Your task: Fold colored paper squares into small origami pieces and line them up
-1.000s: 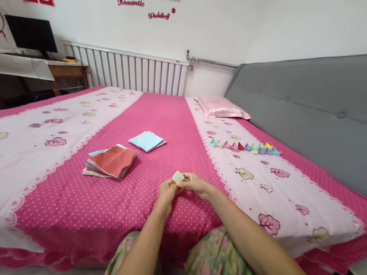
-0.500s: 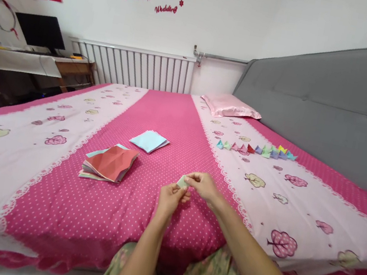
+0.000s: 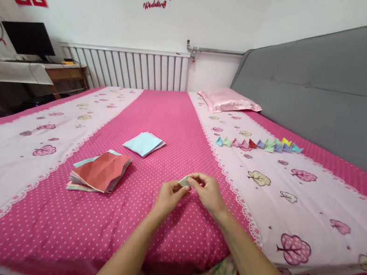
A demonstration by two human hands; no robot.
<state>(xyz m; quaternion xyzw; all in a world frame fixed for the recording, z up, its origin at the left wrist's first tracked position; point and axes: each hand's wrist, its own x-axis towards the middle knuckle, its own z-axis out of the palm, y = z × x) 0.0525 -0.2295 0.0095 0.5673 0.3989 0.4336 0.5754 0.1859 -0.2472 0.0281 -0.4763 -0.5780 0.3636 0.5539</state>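
A small, pale green piece of folded paper (image 3: 184,181) is pinched between my two hands, above the pink bedspread. My left hand (image 3: 170,196) grips its lower left side with thumb and fingers. At its right side, my right hand (image 3: 206,190) holds it between thumb and curled fingers. My fingers cover part of the paper, so its exact shape is hard to make out. To the left lie a stack of coloured paper with a creased red sheet (image 3: 103,170) on top and a neater stack of light blue paper (image 3: 143,143).
Several small folded paper pieces (image 3: 252,144) in mixed colours stand in a row on the right of the bed (image 3: 160,109). A pink pillow (image 3: 229,100) lies at the back by the grey headboard (image 3: 336,93). A desk with a monitor (image 3: 28,38) stands far left.
The view has tilted and shifted slightly. My left fingers have drawn in around the folded paper, and it now appears narrower between my hands. The paper stacks and the row are undisturbed.
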